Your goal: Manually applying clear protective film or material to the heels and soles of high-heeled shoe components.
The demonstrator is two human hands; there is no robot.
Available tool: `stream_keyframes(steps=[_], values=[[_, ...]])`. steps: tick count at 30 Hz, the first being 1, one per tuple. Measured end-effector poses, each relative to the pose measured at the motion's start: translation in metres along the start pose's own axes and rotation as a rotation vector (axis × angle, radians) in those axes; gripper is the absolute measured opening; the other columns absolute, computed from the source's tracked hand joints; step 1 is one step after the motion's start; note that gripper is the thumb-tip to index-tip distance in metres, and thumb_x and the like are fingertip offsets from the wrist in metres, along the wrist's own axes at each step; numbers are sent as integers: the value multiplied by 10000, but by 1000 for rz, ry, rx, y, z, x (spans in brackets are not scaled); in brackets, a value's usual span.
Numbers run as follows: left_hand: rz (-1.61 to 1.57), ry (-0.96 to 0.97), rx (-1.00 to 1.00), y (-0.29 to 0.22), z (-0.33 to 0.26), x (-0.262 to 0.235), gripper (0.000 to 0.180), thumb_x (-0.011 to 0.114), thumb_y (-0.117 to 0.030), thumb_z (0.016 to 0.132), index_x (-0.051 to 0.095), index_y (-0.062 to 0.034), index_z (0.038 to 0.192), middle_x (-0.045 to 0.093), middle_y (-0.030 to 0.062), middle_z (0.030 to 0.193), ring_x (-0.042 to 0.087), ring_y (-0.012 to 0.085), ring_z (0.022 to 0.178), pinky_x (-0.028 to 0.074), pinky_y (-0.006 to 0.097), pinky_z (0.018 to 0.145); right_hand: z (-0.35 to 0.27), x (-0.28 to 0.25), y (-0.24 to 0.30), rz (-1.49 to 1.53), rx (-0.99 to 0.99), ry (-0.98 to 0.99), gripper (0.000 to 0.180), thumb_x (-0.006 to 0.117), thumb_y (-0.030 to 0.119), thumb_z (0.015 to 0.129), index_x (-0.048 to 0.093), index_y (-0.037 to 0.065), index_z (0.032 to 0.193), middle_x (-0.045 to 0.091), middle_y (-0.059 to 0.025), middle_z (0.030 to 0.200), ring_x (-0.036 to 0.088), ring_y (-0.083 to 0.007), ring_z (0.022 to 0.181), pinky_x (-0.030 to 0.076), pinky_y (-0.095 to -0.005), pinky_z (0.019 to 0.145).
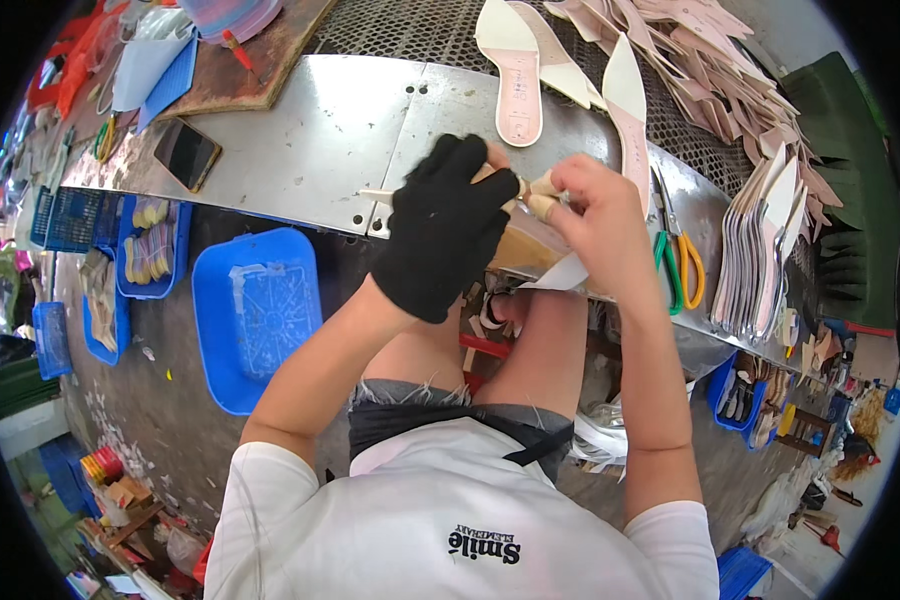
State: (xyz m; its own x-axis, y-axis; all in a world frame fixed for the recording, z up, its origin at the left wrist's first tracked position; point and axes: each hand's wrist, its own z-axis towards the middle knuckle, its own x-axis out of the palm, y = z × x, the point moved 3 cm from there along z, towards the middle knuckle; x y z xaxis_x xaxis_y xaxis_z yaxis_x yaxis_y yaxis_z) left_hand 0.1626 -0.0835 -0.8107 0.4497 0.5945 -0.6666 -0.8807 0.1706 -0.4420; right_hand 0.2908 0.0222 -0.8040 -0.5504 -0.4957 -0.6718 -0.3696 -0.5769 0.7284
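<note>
My left hand (450, 225), in a black knitted glove, is closed around a pale piece whose narrow white tip (375, 196) sticks out to its left. Most of that piece is hidden by the glove, so its kind is unclear. My right hand (595, 210), bare apart from tan finger covers, pinches close beside the gloved fingers; what it grips is too small to make out. Below both hands, a tan and white sheet (530, 248) shows at the table edge. Beyond them lie white-and-pink shoe insoles (518, 90), another insole (626, 110) pointing away from me.
Scissors (682, 270) with green and orange handles lie right of my right hand, beside a row of stacked insoles (755, 250). Loose pink pieces (690, 70) pile up at far right. A phone (187, 155) rests on the metal table (300, 125); a blue basin (255, 310) stands lower left.
</note>
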Motion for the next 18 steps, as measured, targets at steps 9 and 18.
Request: stream_keyframes(steps=[9,18], values=[[-81,93,-33,4,3,20,262,595,11,675,655,-103,903,571,85,873,601,270,804,500,364,640,-25,-23,-20,99,68,-15,140,675,14,705,644,-13,840,593,-71,764,585,-178,621,456,-290,585],[-100,186,178,-9,24,35,260,652,-39,648,607,-85,900,569,90,933,578,285,908,501,378,715,-44,-35,-24,-131,-90,-65,174,674,8,704,589,-26,852,522,-80,757,508,-169,597,422,-295,557]])
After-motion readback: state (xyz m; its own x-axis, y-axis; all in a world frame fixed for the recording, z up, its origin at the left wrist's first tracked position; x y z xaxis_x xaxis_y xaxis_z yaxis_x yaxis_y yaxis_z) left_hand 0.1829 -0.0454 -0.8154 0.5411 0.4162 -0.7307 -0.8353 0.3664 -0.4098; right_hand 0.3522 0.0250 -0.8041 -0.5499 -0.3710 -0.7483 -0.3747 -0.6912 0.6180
